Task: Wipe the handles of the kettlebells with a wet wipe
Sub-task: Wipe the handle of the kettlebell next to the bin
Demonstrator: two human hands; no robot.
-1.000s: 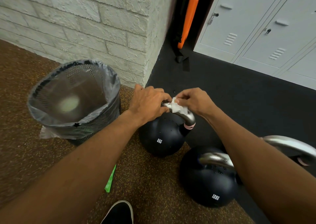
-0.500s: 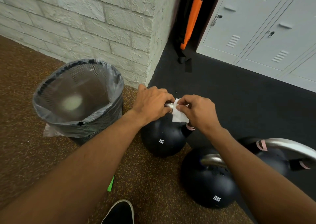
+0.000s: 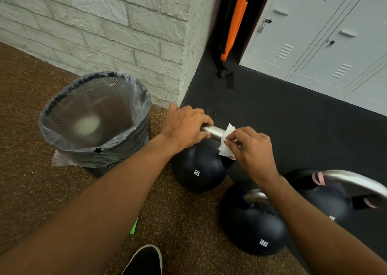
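Note:
A black 8KG kettlebell (image 3: 198, 170) stands on the floor by the wall corner, with a bare steel handle (image 3: 214, 131) on top. My left hand (image 3: 185, 126) grips the left end of that handle. My right hand (image 3: 251, 146) pinches a white wet wipe (image 3: 227, 142) that drapes over the handle's right side. A 12KG kettlebell (image 3: 251, 230) sits nearer me, its handle mostly hidden under my right forearm. A third kettlebell (image 3: 326, 199) with a steel handle (image 3: 356, 181) stands at the right edge.
A mesh bin (image 3: 94, 119) lined with a clear bag stands left of the 8KG kettlebell, against the white brick wall (image 3: 125, 33). Grey lockers (image 3: 324, 40) stand at the back right beside an orange upright pad (image 3: 236, 21). My black shoe (image 3: 144, 261) and a green strip (image 3: 134, 226) lie near me.
My right hand has slid the wipe rightward and down along the 8KG handle, baring more steel beside my left hand. The view has shifted slightly, showing more of the third kettlebell.

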